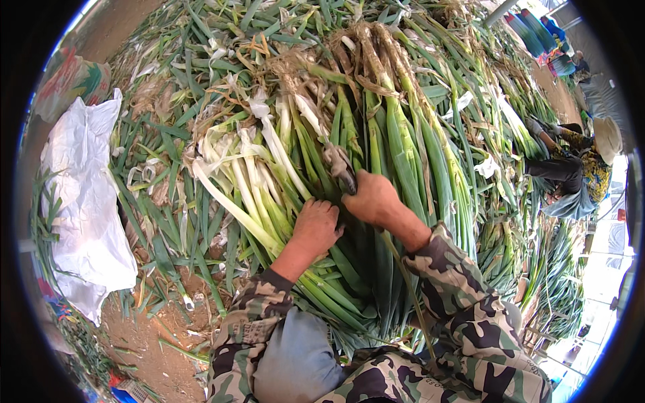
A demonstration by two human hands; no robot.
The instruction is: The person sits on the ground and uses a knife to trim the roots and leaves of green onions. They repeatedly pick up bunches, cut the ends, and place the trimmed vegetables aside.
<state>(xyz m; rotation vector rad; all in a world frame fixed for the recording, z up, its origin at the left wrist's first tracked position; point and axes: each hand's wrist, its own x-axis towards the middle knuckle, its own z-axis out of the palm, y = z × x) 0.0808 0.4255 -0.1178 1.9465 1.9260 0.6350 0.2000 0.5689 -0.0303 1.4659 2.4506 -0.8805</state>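
Long green onions with white shanks and soil-covered roots lie before me. Peeled ones (247,186) are on the left and unpeeled ones with brown roots (398,101) on the right. My left hand (315,226) rests with curled fingers on the stalks beside the peeled onions; whether it grips one is hidden. My right hand (375,199) is closed around the dark handle of a small tool (342,169), whose upper part is covered with mud or wrapping; its kind cannot be told. A long thin stalk (408,279) runs below the right hand.
Stripped leaves (171,226) surround the onions. A white plastic sheet (85,201) lies at left, near bare soil (151,342). Another person (587,161) in a hat sits at right beside more onions. Further onion bundles (559,282) lie lower right; a metal pole (501,12) stands at upper right.
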